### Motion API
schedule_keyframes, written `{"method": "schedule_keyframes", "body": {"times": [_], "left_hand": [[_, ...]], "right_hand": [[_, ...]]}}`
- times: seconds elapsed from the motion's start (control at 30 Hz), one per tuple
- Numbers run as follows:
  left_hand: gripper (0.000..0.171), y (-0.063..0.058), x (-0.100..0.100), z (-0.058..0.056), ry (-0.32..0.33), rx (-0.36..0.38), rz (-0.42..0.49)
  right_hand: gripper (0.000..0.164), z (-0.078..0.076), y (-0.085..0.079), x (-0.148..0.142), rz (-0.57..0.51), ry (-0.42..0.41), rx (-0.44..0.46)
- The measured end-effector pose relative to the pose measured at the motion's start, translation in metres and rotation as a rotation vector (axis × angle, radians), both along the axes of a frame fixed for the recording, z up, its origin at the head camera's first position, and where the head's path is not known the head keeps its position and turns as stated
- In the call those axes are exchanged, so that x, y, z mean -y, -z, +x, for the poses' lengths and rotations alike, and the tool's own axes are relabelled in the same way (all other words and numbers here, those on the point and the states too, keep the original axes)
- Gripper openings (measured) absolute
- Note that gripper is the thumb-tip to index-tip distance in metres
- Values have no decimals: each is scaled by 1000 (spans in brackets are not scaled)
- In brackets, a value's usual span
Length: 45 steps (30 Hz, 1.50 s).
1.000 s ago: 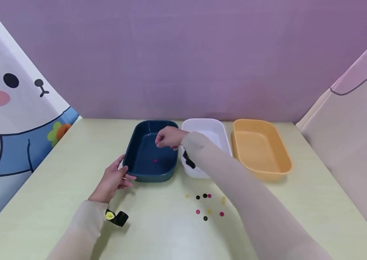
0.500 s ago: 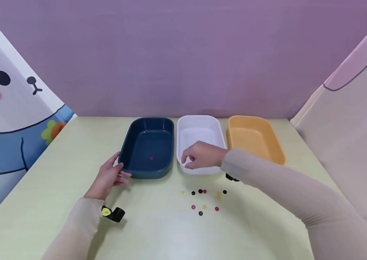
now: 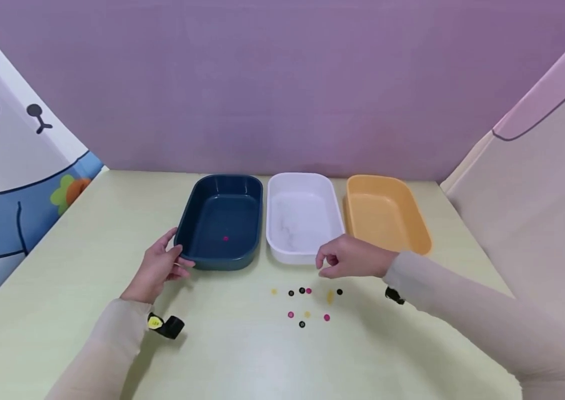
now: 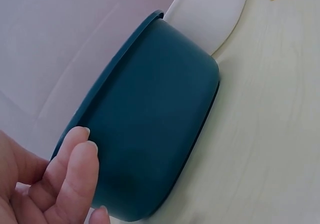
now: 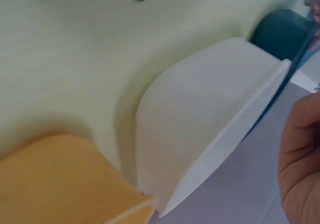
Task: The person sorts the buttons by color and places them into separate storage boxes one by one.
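At the near left corner of the dark blue tray (image 3: 219, 263), my left hand (image 3: 154, 266) holds the rim. In the left wrist view its fingers (image 4: 80, 176) lie against the tray's outer wall. A small pink button (image 3: 225, 238) lies inside that tray. My right hand (image 3: 354, 257) hovers by the near right corner of the white tray (image 3: 292, 257), its fingers loosely bent with a gap at the thumb and nothing seen between them. Below it, several small buttons lie loose on the table: black (image 3: 339, 291), pink (image 3: 326, 318) and yellow (image 3: 307, 314).
An orange tray (image 3: 387, 216) stands right of the white one, partly behind my right hand and forearm. All the trays stand in a row near the purple back cloth (image 3: 282, 89). Printed cloths hang at both sides of the table (image 3: 232, 350).
My right hand has come back from over the dark blue tray, passing across the white tray to the right and nearer. The left hand stays at the dark blue tray. The view shifts slightly.
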State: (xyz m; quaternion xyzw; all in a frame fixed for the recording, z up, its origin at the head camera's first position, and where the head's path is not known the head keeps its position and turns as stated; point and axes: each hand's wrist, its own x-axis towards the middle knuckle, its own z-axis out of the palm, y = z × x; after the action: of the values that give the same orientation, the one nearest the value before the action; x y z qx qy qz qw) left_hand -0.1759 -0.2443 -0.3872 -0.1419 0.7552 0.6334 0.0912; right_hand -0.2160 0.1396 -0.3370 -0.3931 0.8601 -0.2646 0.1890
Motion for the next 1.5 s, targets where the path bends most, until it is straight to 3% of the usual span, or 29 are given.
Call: {"method": "schedule_keyframes", "body": {"times": [0.1,0.23,0.63,0.8,1.0,1.27,1.5], "left_hand": [[58,0,-1,-1,-6,-7,2],[58,0,-1,-1,-8,-12,-1],[58,-1,-1,0,4,-6,-24],[58,0,-2,1,5,-12,-20],[58,-1,-1,2,6,-11,-25],[58,-3,-1,5,3,0,-32],[58,-3,-1,7,-2,-2,-27]], "right_hand": [[4,8,-2,-7,-70,12,27],[8,17,0,-13,-66,16,27],[13,24,36,-32,-61,21,81],[12,27,49,-34,-65,17,190],[13,31,63,-30,-51,80,306],[21,35,64,-18,22,249,413],[19,37,69,-11,-7,238,372]]}}
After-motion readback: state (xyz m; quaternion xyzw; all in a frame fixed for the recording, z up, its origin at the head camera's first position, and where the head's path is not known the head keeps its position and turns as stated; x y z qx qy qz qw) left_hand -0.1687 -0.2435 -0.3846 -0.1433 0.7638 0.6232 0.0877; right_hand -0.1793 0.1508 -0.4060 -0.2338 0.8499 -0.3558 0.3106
